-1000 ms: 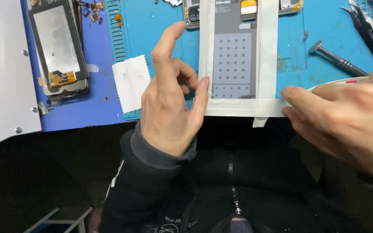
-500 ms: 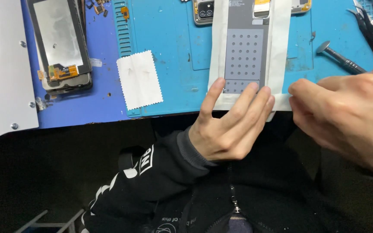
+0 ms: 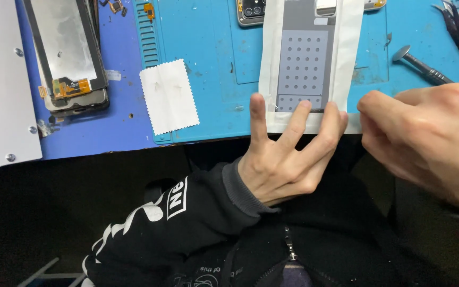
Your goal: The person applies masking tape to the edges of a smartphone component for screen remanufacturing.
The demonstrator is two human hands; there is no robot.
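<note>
adhesive sheet [image 3: 308, 69], top cut off, under open left hand [image 3: 288, 159]; right hand [image 3: 426, 138] pinches its corner.

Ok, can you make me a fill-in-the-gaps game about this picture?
1. The left hand presses ____ spread fingers on the white-bordered grey dotted sheet.
2. The right hand pinches that sheet's bottom ____ corner.
3. The sheet lies on a ____ rubber work mat.
4. The small zigzag-edged white cloth lies to the ____ of the sheet.

Missing words: three; right; blue; left
</note>
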